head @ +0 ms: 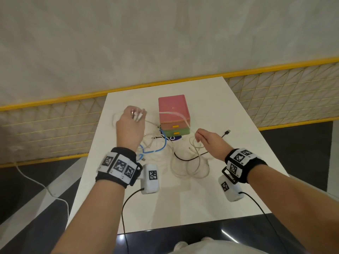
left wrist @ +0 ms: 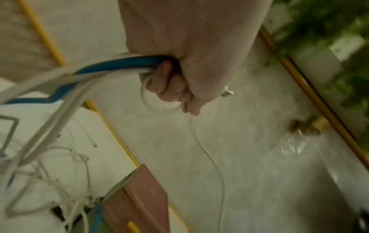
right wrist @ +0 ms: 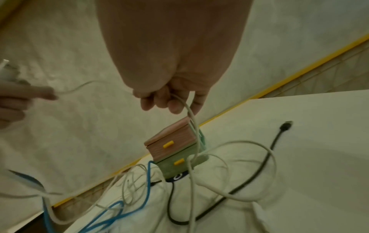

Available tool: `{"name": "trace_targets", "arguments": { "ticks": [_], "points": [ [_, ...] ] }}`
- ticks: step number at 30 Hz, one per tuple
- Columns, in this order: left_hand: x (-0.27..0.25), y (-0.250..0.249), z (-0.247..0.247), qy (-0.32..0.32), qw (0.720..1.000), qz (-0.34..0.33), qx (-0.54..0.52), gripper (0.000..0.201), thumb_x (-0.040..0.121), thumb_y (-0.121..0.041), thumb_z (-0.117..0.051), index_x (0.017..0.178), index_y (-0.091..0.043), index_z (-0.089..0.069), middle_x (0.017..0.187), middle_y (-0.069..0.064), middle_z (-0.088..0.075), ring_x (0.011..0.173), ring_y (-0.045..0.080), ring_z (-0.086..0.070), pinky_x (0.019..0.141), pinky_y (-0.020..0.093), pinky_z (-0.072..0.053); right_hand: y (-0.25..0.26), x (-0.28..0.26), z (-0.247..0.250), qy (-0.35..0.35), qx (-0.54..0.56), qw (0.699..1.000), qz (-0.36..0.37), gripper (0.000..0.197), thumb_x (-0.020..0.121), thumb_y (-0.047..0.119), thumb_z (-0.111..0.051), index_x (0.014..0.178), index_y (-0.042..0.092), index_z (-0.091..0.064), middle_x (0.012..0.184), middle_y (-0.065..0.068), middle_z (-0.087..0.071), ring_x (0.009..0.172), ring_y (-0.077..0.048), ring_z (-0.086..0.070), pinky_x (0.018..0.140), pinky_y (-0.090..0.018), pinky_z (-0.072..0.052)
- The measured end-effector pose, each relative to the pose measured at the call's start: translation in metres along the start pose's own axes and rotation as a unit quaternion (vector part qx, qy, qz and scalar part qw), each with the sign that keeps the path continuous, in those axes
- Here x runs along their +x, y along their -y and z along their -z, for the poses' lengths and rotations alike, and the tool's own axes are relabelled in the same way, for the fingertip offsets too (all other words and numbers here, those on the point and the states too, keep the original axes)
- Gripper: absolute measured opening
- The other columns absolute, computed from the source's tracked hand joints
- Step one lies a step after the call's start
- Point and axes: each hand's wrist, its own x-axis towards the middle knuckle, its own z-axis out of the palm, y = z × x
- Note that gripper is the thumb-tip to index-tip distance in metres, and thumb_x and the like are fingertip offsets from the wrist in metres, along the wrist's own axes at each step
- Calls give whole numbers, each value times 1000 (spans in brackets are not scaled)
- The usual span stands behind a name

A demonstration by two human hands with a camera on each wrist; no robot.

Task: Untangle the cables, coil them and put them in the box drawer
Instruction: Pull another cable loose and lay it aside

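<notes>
Stretching across the pink box (head: 173, 109), the white cable (head: 180, 116) runs left to right between the left hand (head: 131, 123), fisted round its end plus blue cable (left wrist: 119, 63), and the right hand (head: 208, 139), pinching it nearest the counter (head: 229, 110) tangle.

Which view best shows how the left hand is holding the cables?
The left wrist view: the left hand is seen up close, gripping a blue cable together with white cables. The head view shows only the back of that hand. The right wrist view catches just its blurred fingers at the frame edge.
</notes>
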Motion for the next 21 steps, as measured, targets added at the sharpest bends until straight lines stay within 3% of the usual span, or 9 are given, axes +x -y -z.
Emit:
{"name": "trace_targets", "arguments": {
  "ticks": [3, 5, 7, 10, 13, 14, 16, 19, 21],
  "points": [
    [-22, 0, -20, 125, 991, -46, 24, 56, 92, -22, -64, 141, -36, -42, 87, 5, -64, 80, 19, -61, 74, 26, -48, 18, 8, -5, -9, -10, 999, 30, 22, 100, 23, -36, 81, 22, -48, 66, 14, -50, 57, -2, -47, 65, -23, -36],
    [-39, -1, -35, 240, 969, -53, -8, 69, 91, -24, -65, 146, -46, -30, 90, -7, -64, 81, 12, -62, 77, 24, -50, 31, 11, -8, -9, -34, 998, 56, 21, 99, 23, -38, 86, 23, -53, 62, 18, -48, 52, 1, -47, 69, -25, -35],
    [-50, 1, -47, 289, 955, -66, -17, 62, 91, -31, -66, 144, -43, -36, 88, -10, -62, 83, 7, -61, 72, 14, -45, 41, 12, -10, -16, -76, 993, 92, 19, 97, 15, -41, 85, 23, -53, 58, 19, -44, 49, 0, -43, 79, -29, -33],
    [-52, 4, -51, 274, 959, -70, -22, 43, 91, -33, -64, 132, -35, -50, 94, -8, -65, 86, 8, -62, 67, 4, -41, 47, 13, -4, -24, -96, 988, 116, 23, 95, 11, -42, 79, 28, -46, 57, 19, -41, 51, -1, -39, 79, -31, -30],
    [-45, 5, -49, 272, 960, -70, -13, 19, 93, -28, -62, 112, -26, -60, 88, -6, -64, 77, 6, -57, 63, 2, -39, 48, 10, 2, -8, -94, 987, 132, 19, 99, 23, -41, 90, 22, -58, 68, 21, -50, 60, -3, -46, 72, -33, -41],
    [-40, 6, -47, 262, 963, -61, -12, 6, 93, -26, -62, 99, -25, -61, 83, -5, -62, 72, 8, -55, 60, 4, -39, 47, 9, 3, -5, -92, 988, 122, 21, 99, 27, -40, 93, 21, -59, 69, 21, -50, 63, -6, -48, 68, -31, -42],
    [-30, 15, -40, 238, 971, -28, -20, 12, 93, -28, -60, 82, -26, -58, 73, -3, -57, 63, 13, -50, 59, 14, -40, 41, 7, 5, -12, -87, 993, 78, 23, 99, 32, -39, 95, 23, -60, 67, 21, -49, 63, -7, -48, 64, -28, -38],
    [-20, 30, -33, 190, 981, 23, -29, 18, 88, -31, -65, 88, -14, -69, 85, 10, -68, 74, 29, -60, 71, 38, -50, 33, 6, 4, -44, -131, 989, 48, 23, 97, 36, -40, 101, 28, -61, 75, 11, -62, 67, -11, -55, 62, -32, -43],
    [-20, 33, -31, 185, 978, 77, -62, 17, 85, -24, -71, 92, -8, -73, 78, 8, -68, 73, 27, -60, 68, 35, -50, 34, 9, -2, -61, -179, 981, 32, 23, 96, 34, -43, 98, 25, -64, 75, 3, -64, 70, -21, -58, 61, -34, -48]
  ]
}}
